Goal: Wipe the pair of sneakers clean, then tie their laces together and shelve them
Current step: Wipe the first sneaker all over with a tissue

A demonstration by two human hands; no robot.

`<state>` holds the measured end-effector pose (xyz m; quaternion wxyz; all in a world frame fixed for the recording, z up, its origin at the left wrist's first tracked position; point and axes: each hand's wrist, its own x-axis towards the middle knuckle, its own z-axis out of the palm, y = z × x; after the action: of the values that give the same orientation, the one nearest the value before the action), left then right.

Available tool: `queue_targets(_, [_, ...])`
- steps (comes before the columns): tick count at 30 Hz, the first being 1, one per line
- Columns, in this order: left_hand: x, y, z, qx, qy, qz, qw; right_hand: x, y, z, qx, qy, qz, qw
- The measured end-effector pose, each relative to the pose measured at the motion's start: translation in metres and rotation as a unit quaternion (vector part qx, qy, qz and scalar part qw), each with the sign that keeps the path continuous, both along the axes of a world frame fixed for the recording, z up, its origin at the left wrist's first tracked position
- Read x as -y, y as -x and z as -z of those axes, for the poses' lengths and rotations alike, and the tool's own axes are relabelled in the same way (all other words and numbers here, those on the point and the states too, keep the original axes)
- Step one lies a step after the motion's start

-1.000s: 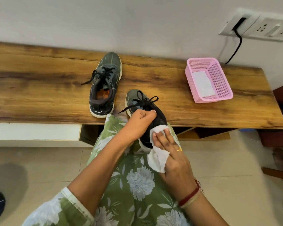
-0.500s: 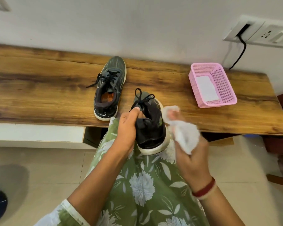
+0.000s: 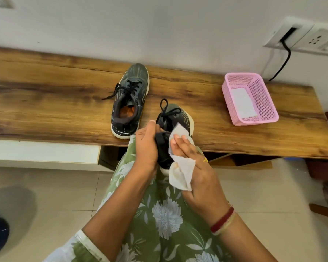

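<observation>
One dark grey sneaker [image 3: 130, 100] with black laces stands on the wooden bench [image 3: 45, 103], toe toward the wall. The second sneaker [image 3: 175, 115] rests heel-down on my lap at the bench's front edge. My left hand [image 3: 146, 146] grips its heel and collar from the left. My right hand [image 3: 195, 167] holds a white wipe [image 3: 182, 173] and presses it flat against the shoe's right side, fingers fairly straight over the cloth. Much of that shoe's heel is hidden by both hands.
A pink mesh basket [image 3: 265, 99] with a white sheet inside stands at the bench's right end. A wall socket [image 3: 307, 36] with a black cable sits above it. A white drawer front [image 3: 44, 151] and open shelf space [image 3: 239, 159] lie under the bench.
My right hand has come back from the shoe's right side onto its heel area with the wipe. The sneaker has tilted slightly, and my left hand keeps its grip.
</observation>
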<state>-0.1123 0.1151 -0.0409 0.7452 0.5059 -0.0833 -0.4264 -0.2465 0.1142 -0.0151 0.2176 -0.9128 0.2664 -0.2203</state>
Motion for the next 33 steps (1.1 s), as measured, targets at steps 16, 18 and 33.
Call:
queue_targets(16, [-0.03,0.012,0.043,0.058,-0.057,-0.003,0.997,0.013,0.027,-0.001,0.34,-0.513,0.243,0.75])
queue_targets(18, [-0.033,0.01,0.05,0.083,-0.073,0.015,0.994,0.019,0.028,0.002,0.44,-0.562,0.323,0.621])
queue_targets(33, [-0.092,0.002,0.035,0.482,-0.197,0.276,0.808,0.022,0.017,-0.004,0.5,-0.595,0.322,0.541])
